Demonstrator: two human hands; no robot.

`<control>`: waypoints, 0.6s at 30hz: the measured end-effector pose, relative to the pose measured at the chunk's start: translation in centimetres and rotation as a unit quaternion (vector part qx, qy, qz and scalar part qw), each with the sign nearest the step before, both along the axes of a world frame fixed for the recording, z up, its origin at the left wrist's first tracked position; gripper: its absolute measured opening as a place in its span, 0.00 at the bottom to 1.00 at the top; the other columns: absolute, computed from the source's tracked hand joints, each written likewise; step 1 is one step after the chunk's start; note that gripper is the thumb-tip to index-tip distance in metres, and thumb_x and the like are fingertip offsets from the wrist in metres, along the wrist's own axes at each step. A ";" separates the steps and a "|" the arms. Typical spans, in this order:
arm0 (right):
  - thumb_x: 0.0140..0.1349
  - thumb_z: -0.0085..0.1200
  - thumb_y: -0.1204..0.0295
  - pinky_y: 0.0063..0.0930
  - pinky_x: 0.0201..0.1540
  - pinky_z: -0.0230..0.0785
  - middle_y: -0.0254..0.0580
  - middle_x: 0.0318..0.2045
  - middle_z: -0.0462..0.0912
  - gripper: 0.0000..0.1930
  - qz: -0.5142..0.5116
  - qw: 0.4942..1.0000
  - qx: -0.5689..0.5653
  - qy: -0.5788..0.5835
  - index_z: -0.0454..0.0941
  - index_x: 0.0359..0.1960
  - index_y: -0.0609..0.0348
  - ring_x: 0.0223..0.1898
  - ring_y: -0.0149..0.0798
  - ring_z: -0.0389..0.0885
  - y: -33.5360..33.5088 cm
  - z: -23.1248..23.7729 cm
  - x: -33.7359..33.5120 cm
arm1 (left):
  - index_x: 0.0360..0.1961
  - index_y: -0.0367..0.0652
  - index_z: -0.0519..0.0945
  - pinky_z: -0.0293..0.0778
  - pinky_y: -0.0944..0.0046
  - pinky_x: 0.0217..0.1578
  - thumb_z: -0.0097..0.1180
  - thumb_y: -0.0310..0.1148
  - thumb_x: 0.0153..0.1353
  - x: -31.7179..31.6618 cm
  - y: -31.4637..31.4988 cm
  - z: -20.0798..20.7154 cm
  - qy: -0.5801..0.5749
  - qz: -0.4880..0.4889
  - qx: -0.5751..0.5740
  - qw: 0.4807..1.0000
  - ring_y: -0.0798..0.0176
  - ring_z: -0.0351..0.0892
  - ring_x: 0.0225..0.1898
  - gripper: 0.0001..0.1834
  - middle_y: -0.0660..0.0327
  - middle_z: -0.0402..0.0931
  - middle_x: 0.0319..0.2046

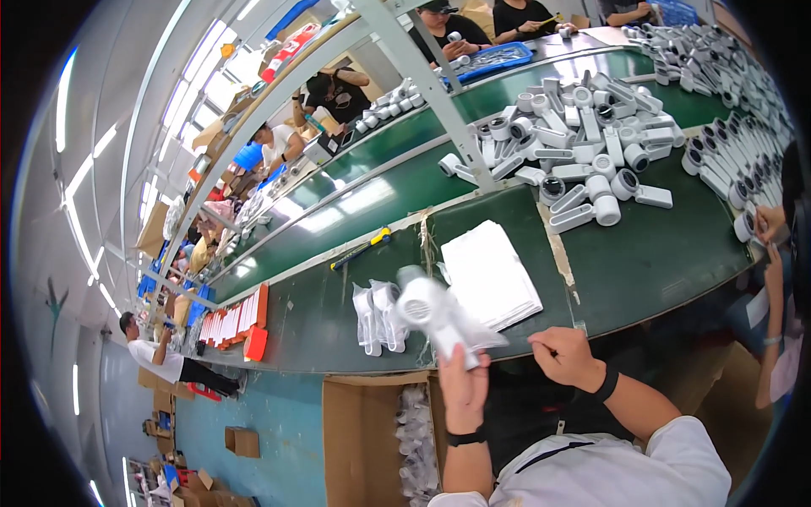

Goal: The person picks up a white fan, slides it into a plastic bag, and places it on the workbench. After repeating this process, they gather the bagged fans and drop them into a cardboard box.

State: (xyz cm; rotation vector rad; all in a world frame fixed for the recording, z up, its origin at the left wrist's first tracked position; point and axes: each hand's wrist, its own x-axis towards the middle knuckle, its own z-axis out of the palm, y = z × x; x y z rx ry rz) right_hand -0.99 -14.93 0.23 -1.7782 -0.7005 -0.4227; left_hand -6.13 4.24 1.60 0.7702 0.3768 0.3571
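Note:
My left hand (463, 384) is closed around the handle end of a white handheld fan (422, 306), which is in a clear plastic bag and blurred by motion above the table edge. My right hand (564, 355) is to the right of it, apart from the fan, fingers curled in and nothing visible in them. Just behind the fan lies a stack of flat white bags (494, 279). To the left, a few bagged fans (378, 317) lie side by side on the green tabletop (312, 329).
Below the table edge stands an open cardboard box (351, 448) holding bagged fans (416, 439). A yellow-handled tool (361, 248) lies behind, red boxes (236, 323) at left. Loose fans (591, 127) are heaped at back right, past a metal post (439, 106). A co-worker's hands (767, 237) are at right.

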 end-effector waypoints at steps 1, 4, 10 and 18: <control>0.54 0.56 0.77 0.30 0.24 0.70 0.45 0.21 0.79 0.04 0.006 1.000 0.000 -0.001 0.82 0.31 0.61 0.20 0.43 0.78 -0.3 0.0 0.3 | 0.59 0.47 0.64 0.73 0.63 0.26 0.47 0.26 0.67 -0.6 1.5 1.0 0.001 0.052 0.036 0.998 0.63 0.75 0.33 0.20 0.59 0.74 0.40; 0.58 0.56 0.75 0.25 0.24 0.69 0.46 0.24 0.82 0.06 -0.024 0.993 0.026 0.111 0.82 0.34 0.65 0.20 0.34 0.79 -1.5 -0.8 1.8 | 0.60 0.41 0.62 0.73 0.64 0.22 0.48 0.25 0.65 -2.3 7.6 1.9 0.084 0.240 0.247 0.935 0.63 0.75 0.33 0.22 0.55 0.72 0.44; 0.59 0.58 0.70 0.26 0.26 0.69 0.45 0.21 0.81 0.09 -0.075 0.979 -0.019 0.188 0.82 0.32 0.65 0.20 0.33 0.78 -2.7 -4.0 4.3 | 0.61 0.33 0.62 0.71 0.50 0.44 0.52 0.27 0.61 -3.6 25.2 -3.1 0.266 0.390 0.635 0.612 0.44 0.74 0.44 0.27 0.40 0.70 0.49; 0.60 0.58 0.70 0.20 0.28 0.69 0.35 0.21 0.80 0.11 -0.018 0.960 0.062 0.273 0.79 0.43 0.60 0.22 0.23 0.76 -3.5 -4.7 5.2 | 0.60 0.31 0.62 0.65 0.48 0.55 0.58 0.30 0.58 -0.2 27.7 -7.5 0.343 0.222 0.646 0.644 0.34 0.67 0.54 0.31 0.38 0.69 0.49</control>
